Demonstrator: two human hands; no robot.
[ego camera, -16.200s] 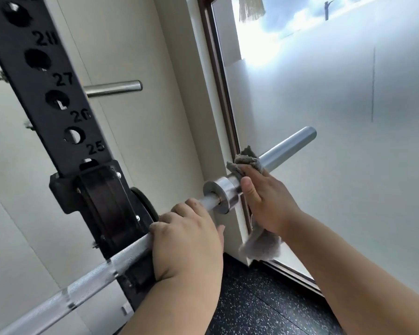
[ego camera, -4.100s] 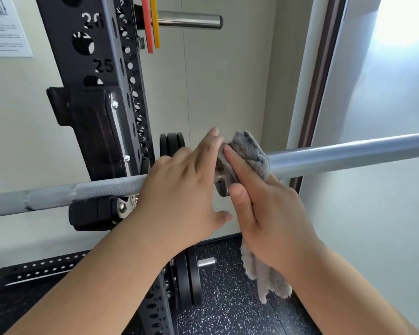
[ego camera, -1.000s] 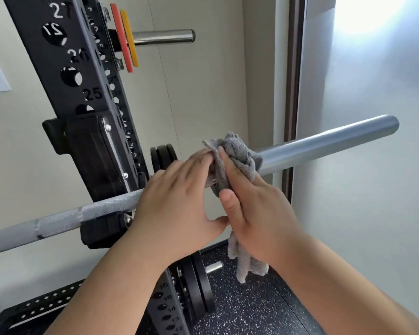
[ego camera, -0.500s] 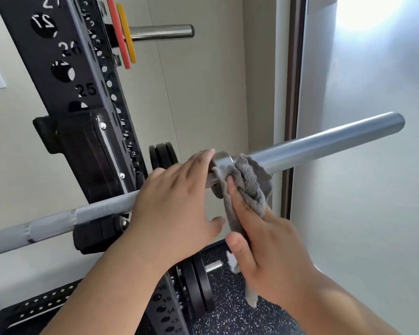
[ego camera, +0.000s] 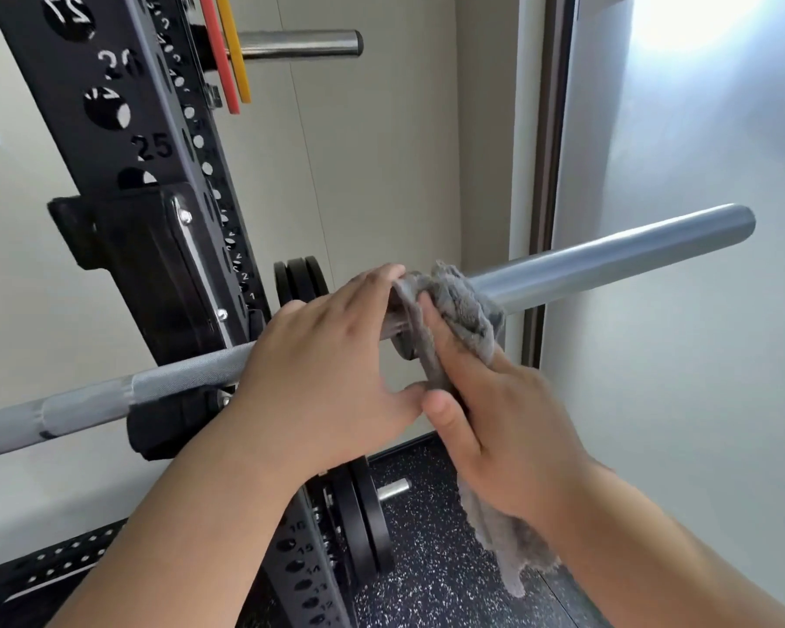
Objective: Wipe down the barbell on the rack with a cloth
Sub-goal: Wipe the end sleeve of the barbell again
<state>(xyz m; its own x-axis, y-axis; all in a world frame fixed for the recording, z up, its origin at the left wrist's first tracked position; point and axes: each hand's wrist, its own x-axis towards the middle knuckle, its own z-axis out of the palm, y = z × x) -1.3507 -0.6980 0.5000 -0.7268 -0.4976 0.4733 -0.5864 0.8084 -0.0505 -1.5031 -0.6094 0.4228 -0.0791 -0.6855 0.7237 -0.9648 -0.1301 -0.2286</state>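
The rack [ego camera: 123,183] stands at the left, and the barbell [ego camera: 608,260] lies across its black holder, its smooth sleeve jutting right toward the window. The left hand [ego camera: 322,369] lies over the shaft just inside the collar, fingers curved loosely on it rather than clenched. The right hand [ego camera: 499,428] is closed on the grey cloth [ego camera: 463,305], which half a second ago sat lower on the collar's face and is now bunched over its top, so the collar is likely nearly wiped, the sleeve next.
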